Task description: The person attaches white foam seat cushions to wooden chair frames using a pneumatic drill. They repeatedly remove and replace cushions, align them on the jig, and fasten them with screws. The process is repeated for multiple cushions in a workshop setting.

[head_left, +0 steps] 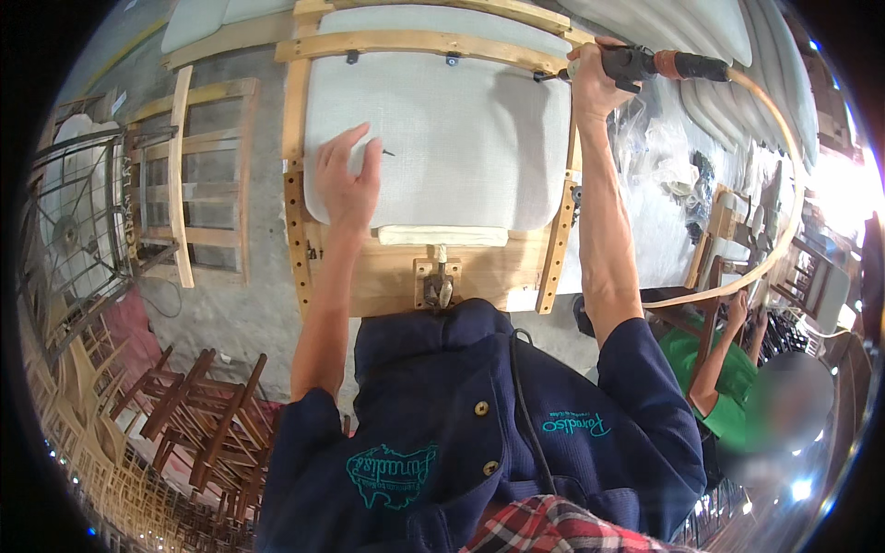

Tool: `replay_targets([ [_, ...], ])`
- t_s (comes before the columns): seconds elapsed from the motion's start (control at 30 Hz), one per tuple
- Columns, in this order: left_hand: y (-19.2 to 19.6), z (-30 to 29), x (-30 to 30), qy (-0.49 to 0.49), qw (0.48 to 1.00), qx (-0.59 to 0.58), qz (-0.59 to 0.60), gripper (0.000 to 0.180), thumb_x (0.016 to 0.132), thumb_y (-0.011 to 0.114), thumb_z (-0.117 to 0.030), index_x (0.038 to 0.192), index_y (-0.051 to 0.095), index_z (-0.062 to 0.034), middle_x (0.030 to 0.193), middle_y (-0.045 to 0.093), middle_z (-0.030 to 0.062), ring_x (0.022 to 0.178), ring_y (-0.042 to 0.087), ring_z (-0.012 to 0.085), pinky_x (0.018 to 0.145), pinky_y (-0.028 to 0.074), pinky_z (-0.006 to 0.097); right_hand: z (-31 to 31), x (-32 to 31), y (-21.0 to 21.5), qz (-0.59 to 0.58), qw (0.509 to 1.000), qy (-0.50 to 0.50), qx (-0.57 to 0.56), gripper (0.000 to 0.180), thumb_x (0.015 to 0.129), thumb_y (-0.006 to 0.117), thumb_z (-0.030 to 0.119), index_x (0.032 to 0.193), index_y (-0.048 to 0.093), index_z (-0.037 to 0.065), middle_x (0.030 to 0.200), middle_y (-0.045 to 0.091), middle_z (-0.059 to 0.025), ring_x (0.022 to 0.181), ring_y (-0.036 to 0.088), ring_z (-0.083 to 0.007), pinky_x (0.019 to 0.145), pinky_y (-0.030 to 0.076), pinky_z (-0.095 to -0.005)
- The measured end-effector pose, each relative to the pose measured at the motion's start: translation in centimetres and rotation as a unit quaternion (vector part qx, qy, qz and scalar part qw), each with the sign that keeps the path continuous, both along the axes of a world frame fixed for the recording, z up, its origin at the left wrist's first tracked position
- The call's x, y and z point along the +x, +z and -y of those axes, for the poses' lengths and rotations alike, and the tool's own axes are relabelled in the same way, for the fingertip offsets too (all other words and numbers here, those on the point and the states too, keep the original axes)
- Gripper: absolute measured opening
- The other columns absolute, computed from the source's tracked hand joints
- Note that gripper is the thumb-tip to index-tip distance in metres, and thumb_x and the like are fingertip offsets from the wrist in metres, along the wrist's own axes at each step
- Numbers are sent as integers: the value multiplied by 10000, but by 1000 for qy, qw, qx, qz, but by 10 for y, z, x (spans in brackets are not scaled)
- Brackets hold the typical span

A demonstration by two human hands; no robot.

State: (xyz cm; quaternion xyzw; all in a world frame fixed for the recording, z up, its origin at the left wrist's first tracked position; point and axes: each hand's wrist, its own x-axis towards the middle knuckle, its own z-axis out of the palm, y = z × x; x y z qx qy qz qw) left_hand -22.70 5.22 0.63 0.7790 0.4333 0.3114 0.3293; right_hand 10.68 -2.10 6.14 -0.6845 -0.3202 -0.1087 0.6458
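Grey cushion (461, 138) lies under the left hand (348, 184), whose grip is unclear; right hand (595, 85) clutches a driver (631, 65).

Left hand (347, 184): over pale upholstered panel (461, 152), thin dark piece (389, 153) beside thumb | right hand (595, 85): grips power driver (634, 65), bit near wooden crossbar's (406, 41) right end | hose (795, 152): curves down from driver | metal clamp (442, 288): just beside cream block (442, 237) | person in green (728, 382): lower right
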Motion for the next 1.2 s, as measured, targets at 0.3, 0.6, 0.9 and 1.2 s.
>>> replay_targets([
  [0.3,-16,-5,-43,-116,987,69,-86,312,916,729,-174,1226,720,-135,1210,684,66,1101,633,254,952,532,391,13,-6,6,-56,997,-48,-39,176,797,675,11,959,684,-58,785,707,-120,741,683,-186,639,560,-307],
  [0.6,-15,-27,-19,-258,955,102,-108,127,926,682,-142,1028,732,-83,1045,700,62,982,641,263,841,551,388,92,-110,50,-128,978,89,142,253,852,543,-79,1092,532,-2,733,639,-146,695,673,-268,748,570,-428],
  [0.9,30,42,26,-112,853,-479,175,190,1045,612,-222,1173,690,-104,953,673,-10,841,651,129,825,558,306,115,-165,73,-204,947,116,217,296,844,490,-56,1130,516,15,705,622,-164,636,657,-303,720,580,-489],
  [1.2,28,66,42,12,547,-665,509,231,985,710,-188,1151,631,-48,1055,707,87,939,685,179,885,600,327,92,-177,88,-244,923,148,259,289,856,451,-1,1138,512,21,681,568,-151,662,647,-309,734,573,-529],
])
